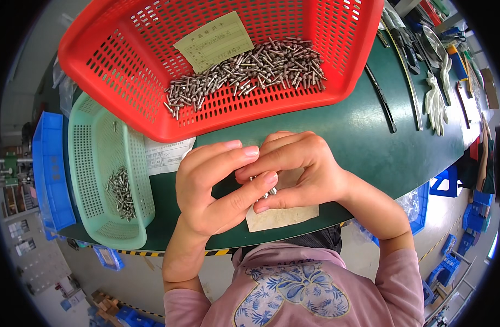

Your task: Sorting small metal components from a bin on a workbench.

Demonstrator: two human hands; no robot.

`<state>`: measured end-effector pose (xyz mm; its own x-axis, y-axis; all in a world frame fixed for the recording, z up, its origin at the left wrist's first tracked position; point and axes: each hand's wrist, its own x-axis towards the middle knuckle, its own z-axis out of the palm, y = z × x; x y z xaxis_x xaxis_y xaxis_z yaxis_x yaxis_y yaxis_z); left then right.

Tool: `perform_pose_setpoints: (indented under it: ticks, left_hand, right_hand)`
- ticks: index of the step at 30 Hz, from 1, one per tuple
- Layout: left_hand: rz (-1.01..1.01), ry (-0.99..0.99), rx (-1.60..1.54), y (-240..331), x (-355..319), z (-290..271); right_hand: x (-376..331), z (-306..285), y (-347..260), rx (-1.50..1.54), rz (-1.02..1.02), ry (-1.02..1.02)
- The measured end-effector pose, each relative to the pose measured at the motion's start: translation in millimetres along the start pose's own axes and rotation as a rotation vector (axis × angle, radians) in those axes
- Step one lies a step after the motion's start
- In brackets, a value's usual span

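Note:
My left hand [211,188] and my right hand [307,169] meet over the near part of the table, fingertips close together. Between them a few small metal pins [271,192] peek out, mostly hidden by my fingers. Both hands are closed around these pins. Beneath my right hand lies a beige sheet [282,219] near the table edge. Ahead, a red perforated basket [168,131] is propped at a tilt, with a heap of similar pins [250,71] and a paper card [214,42] inside.
At left stands a light green basket [143,191] with a smaller pile of pins [121,193]. Beside it is a blue bin [55,171]. A printed paper [165,156] lies partly under the red basket. White gloves [435,106], a steel ruler [408,76] and tools fill the green table's right side.

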<state>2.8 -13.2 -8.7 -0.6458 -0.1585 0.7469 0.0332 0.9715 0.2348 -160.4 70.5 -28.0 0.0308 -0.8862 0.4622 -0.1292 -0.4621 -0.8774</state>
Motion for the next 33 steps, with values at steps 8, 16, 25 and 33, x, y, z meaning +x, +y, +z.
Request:
perform_pose_setpoints:
  ticks: [8, 16, 25, 33]
  left_hand:
    - [-0.001, 0.01, -0.001, 0, 1, 1]
    - [0.002, 0.095, 0.0, -2, 0, 2]
    - [-0.469, 0.196, -0.315, -5, -9, -3]
    - [-0.923, -0.024, -1.4, 11, -11, 7]
  right_hand:
    - [0, -1, -1, 0.0, 0.027, -0.016]
    - [0, -3, -1, -0.088, -0.068, 0.056]
    - [2, -8, -9, -0.371, -0.212, 0.124]
    - [2, -8, 3, -0.471, -0.322, 0.161]
